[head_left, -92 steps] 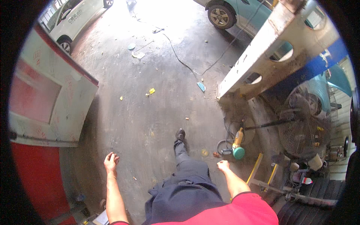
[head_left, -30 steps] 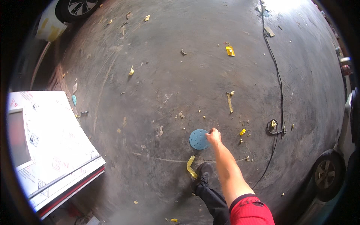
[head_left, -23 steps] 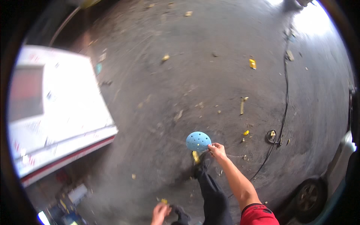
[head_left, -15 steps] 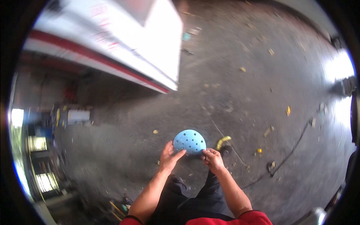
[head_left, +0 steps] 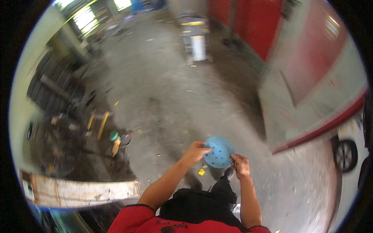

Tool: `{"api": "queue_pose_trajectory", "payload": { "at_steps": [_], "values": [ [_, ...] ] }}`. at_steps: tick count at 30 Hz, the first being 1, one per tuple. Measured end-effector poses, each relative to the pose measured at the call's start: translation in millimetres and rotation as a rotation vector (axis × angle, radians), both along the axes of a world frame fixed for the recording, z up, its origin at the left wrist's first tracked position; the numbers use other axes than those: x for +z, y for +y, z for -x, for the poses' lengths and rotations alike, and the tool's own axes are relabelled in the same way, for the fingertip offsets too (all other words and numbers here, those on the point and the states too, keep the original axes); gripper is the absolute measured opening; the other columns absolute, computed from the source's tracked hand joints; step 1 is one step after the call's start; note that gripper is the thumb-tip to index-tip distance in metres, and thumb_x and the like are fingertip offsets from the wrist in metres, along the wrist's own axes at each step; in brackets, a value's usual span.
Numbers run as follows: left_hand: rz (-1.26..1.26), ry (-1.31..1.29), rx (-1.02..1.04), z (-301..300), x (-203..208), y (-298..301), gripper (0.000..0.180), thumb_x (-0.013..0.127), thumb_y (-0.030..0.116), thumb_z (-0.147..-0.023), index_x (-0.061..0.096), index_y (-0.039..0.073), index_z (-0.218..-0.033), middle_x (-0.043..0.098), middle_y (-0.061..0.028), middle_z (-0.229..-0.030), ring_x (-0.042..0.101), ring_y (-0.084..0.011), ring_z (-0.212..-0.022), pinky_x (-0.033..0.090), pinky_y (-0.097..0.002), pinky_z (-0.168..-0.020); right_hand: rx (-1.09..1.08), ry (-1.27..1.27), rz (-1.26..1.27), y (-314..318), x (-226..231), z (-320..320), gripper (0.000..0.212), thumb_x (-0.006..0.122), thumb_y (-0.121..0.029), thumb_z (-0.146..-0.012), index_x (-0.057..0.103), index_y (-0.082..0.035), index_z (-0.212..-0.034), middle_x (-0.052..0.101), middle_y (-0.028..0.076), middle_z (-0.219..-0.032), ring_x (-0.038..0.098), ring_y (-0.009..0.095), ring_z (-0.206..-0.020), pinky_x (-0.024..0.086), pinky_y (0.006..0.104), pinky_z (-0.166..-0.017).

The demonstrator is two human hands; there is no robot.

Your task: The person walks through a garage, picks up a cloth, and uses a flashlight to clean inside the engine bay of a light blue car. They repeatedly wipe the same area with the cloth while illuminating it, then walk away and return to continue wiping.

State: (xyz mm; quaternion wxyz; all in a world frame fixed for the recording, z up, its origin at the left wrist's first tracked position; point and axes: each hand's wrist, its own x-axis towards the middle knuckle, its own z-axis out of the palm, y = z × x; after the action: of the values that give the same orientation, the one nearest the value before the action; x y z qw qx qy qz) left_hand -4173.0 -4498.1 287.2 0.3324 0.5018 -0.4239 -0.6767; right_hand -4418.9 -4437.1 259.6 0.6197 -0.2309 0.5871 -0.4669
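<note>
A round, light-blue sanding disc (head_left: 218, 152) with several small holes is held up in front of me, above the grey floor. My left hand (head_left: 196, 152) pinches its left edge between thumb and fingers. On the lower right edge, my right hand (head_left: 241, 165) grips it with the fingertips. The disc looks flat and tilted a little, its holed face toward me. Parts of my fingers behind the disc are hidden.
A large panelled vehicle body (head_left: 311, 77), red and whitish, stands at the right, and a car wheel (head_left: 345, 155) shows beyond it. Far ahead is a cart (head_left: 196, 39). Tools and a green-topped bottle (head_left: 114, 136) lie at left near a wooden board (head_left: 85, 193).
My view has swung left, so the vehicle body now sits at the right and the cart ahead. The sanding disc stays in both hands; my left hand now holds it higher on its edge.
</note>
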Motion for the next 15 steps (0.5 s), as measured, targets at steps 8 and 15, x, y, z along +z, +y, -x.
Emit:
{"api": "queue_pose_trajectory", "payload": {
  "at_steps": [8,15],
  "values": [
    [0.145,-0.202,0.146,-196,-56,-150,0.028,0.07,0.022,-0.088,0.068,-0.001,-0.104,0.07,-0.0072,-0.092,0.062,-0.0149,-0.084,0.05,-0.0342,-0.074,0.693,0.515,0.261,-228,-26,-234,0.045,0.079,-0.026,-0.082,0.067,0.004,-0.114,0.063,0.001,-0.076,0.053,0.008,-0.064,0.045,0.0257,-0.058],
    [0.058,-0.368,0.769,-401,-22,-254,0.042,0.076,0.029,-0.084,0.067,-0.006,-0.107,0.07,-0.0117,-0.099,0.064,-0.0177,-0.089,0.05,-0.0322,-0.082,1.253,0.245,0.18,-430,0,-482,0.033,0.078,-0.027,-0.085,0.071,0.001,-0.1,0.065,0.002,-0.076,0.056,0.009,-0.067,0.045,0.0275,-0.059]
  ]
}}
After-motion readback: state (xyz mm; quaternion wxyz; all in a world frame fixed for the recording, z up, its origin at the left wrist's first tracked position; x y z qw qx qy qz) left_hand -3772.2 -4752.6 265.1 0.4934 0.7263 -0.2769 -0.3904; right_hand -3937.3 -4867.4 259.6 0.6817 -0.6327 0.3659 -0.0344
